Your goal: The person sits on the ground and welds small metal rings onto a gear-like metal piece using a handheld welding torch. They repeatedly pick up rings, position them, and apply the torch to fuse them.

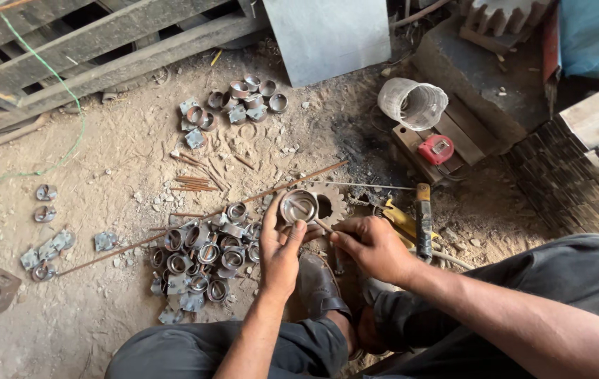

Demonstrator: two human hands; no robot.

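My left hand [280, 247] holds a small round metal cup [299, 205] upright by its rim, just above a rusty toothed gear [330, 203] lying on the dirt floor. My right hand [373, 247] pinches a thin rod [323, 225] whose tip touches the lower edge of the cup. A pile of several similar metal rings and plates [200, 256] lies directly left of my left hand. Both forearms reach in from the lower right, over my dark trousers and shoe [318, 286].
A second heap of rings [233, 104] lies farther away. Short rusty rods [195, 182] and a long thin bar [201, 219] cross the dirt. A yellow-handled tool [422, 221], a red tape measure [436, 149] and a white bucket [412, 103] sit right. Wooden planks [96, 52] top left.
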